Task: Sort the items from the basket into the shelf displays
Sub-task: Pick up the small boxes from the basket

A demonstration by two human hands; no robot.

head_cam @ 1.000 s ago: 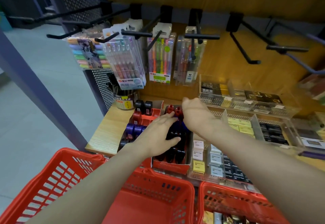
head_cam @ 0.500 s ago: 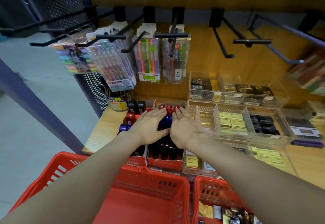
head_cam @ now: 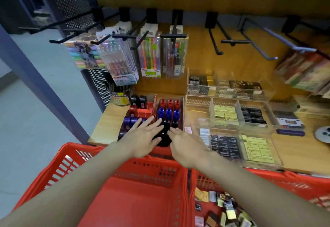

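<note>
Two open hands, three red bottles, three blue bottles

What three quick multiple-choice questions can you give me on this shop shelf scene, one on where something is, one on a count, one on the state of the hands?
1. Where are the loose small packets waiting to be sorted?
A. In the right basket
B. In the left basket
C. On the floor

2. How many red ink bottles stand in the back row of the right-hand box?
A. One
B. Three
C. Six

3. How are the two hands?
A. Both gripping a packet
B. Both fists
C. Both open, fingers straight

Answers:
1. A: the packets lie in the right basket, while the left basket shows only its bare bottom.
2. B: three red ink bottles sit side by side behind the blue ones.
3. C: the left hand and right hand are spread flat over the box, holding nothing.
</note>
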